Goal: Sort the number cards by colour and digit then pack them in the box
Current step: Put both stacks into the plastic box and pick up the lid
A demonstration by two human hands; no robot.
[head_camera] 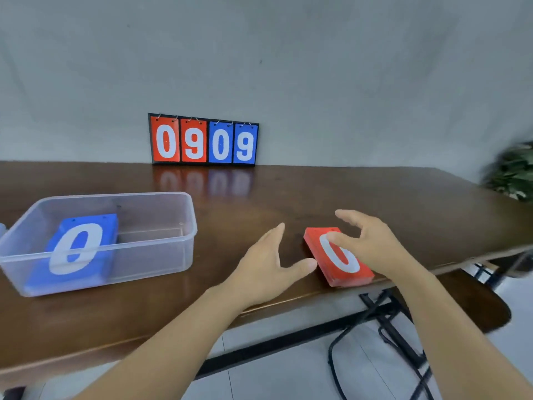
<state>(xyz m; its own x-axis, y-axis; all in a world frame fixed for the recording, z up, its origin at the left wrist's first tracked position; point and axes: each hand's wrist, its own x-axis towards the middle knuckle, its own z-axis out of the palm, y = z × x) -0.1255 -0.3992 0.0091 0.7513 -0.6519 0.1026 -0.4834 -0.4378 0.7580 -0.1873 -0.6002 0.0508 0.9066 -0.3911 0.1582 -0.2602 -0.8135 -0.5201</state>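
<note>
Your left hand [266, 265] and right hand [375, 243] are spread, so clamp the red 0 stack [341, 265] evenly by its long edges.

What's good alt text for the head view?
The left hand is beside and the right hand arches over a red card stack topped with a white 0, near the table front edge. A blue stack showing 0 lies in the clear plastic box at left; a flip scoreboard reads 0909.
</note>
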